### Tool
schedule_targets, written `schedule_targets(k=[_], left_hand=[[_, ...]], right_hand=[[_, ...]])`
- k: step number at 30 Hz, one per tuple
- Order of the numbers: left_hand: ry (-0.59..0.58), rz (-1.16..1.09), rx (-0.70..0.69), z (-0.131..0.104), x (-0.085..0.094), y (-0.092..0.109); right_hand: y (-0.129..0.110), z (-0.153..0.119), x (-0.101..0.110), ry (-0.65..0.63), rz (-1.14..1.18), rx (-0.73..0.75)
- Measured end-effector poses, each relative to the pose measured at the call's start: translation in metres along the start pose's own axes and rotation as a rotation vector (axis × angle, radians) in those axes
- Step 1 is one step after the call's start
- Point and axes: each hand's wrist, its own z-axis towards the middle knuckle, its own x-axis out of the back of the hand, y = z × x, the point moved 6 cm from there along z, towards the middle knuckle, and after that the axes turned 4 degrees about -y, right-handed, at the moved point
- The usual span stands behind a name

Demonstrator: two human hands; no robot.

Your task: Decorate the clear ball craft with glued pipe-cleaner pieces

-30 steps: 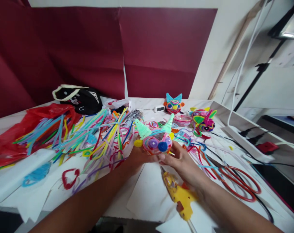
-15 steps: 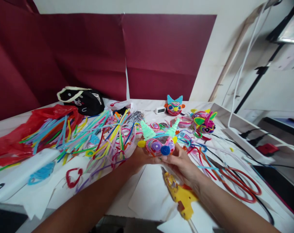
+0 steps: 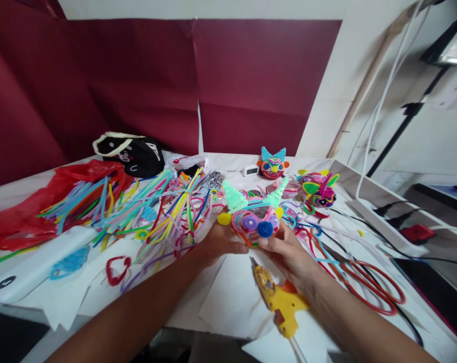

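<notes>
Between my hands is a colourful pipe-cleaner face (image 3: 255, 223) with mint green ears, purple eyes, a dark blue nose and yellow side discs. My left hand (image 3: 221, 240) grips its left side, thumb along the lower edge. My right hand (image 3: 284, 248) is closed on its right side, thumb near the blue nose. Below the face, a yellow glue gun (image 3: 284, 305) lies on white paper (image 3: 232, 297), its nozzle pointing up towards my hands. The backs of the fingers and the underside of the face are hidden.
Pipe cleaners (image 3: 164, 206) spread over the left and middle, some in a red bag (image 3: 27, 217). Behind stand a black pouch (image 3: 137, 156), a small white clock (image 3: 250, 170) and a blue-eared face (image 3: 272, 165). A pink-yellow figure (image 3: 319, 190) and orange cable (image 3: 379, 287) are at right.
The held face has tilted and shifted slightly right, so its ears stand taller and its mouth edge shows more. Both hands stay on it. The view has shifted slightly.
</notes>
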Motion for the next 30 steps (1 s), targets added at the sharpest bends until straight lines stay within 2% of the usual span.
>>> schedule_targets(k=[7, 12, 19, 23, 27, 30], left_hand=[[0.181, -0.005, -0.021, 0.0, 0.018, -0.002], [0.288, 0.04, -0.019, -0.004, 0.03, 0.0], [0.466, 0.27, -0.061, -0.009, 0.039, 0.014], [0.579, 0.533, -0.155, -0.012, 0.031, 0.041], [0.557, 0.793, -0.255, -0.009, 0.011, 0.071], [0.522, 1.063, -0.371, -0.006, -0.015, 0.095]], right_hand=[[-0.023, 0.005, 0.018, -0.036, -0.054, 0.065], [-0.037, 0.011, 0.034, -0.037, -0.143, 0.185], [-0.034, 0.01, 0.046, 0.029, -0.258, 0.255], [-0.036, 0.011, 0.049, 0.016, -0.3, 0.289], [-0.045, 0.007, 0.046, 0.005, -0.286, 0.306], [-0.051, 0.004, 0.044, 0.022, -0.281, 0.325]])
